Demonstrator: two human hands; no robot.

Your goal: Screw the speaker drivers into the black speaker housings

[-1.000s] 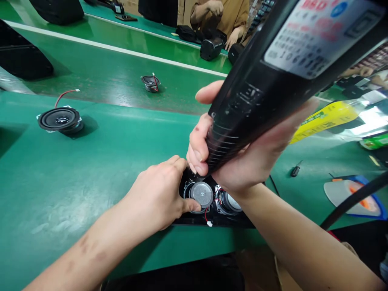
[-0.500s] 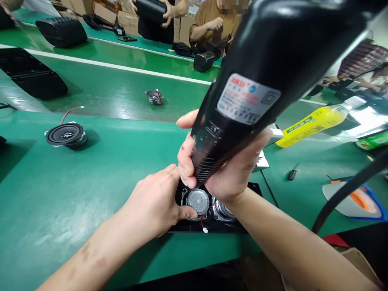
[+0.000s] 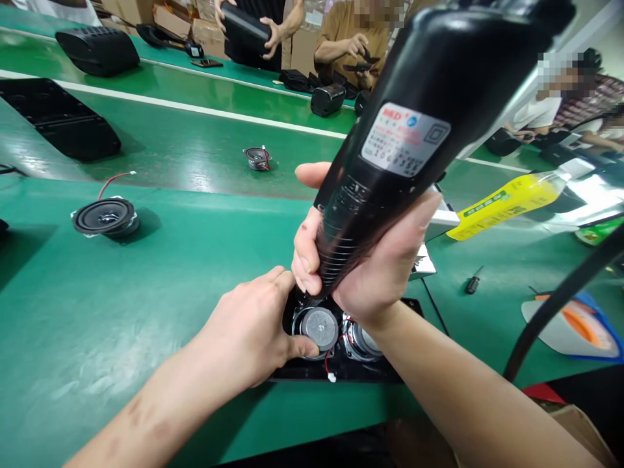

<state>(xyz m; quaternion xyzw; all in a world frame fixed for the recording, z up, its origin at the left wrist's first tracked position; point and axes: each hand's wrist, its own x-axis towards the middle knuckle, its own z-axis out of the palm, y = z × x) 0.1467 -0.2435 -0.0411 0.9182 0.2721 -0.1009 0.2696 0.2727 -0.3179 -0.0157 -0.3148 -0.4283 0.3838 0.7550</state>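
My right hand [image 3: 370, 273] is wrapped round a black electric screwdriver [image 3: 390, 149] with a white label, its lower end pointing down at the work. The tip and any screw are hidden behind my fingers. Below it a black panel [image 3: 307, 372] lies on the green table. A speaker [image 3: 320, 328] with a round grey back sits face down in the panel, and a second speaker [image 3: 363, 341] is beside it, partly covered by my right wrist. My left hand [image 3: 258, 318] grips the first speaker's left side, thumb on its near edge, other fingers mostly hidden. A red wire ends in a white plug [image 3: 332, 377].
A loose speaker [image 3: 104, 216] lies at left. On the green strip beyond are a smaller speaker [image 3: 258, 158] and a black panel [image 3: 58, 120]. At right are a yellow bottle [image 3: 507, 207], a small screwdriver [image 3: 472, 285], a tape roll [image 3: 575, 325] and a thick cable [image 3: 560, 309]. Co-workers handle parts opposite.
The electric screwdriver tilts slightly differently and sits a little to the right in view. The small speaker and black panel on the far strip have shifted right. My left hand keeps its hold.
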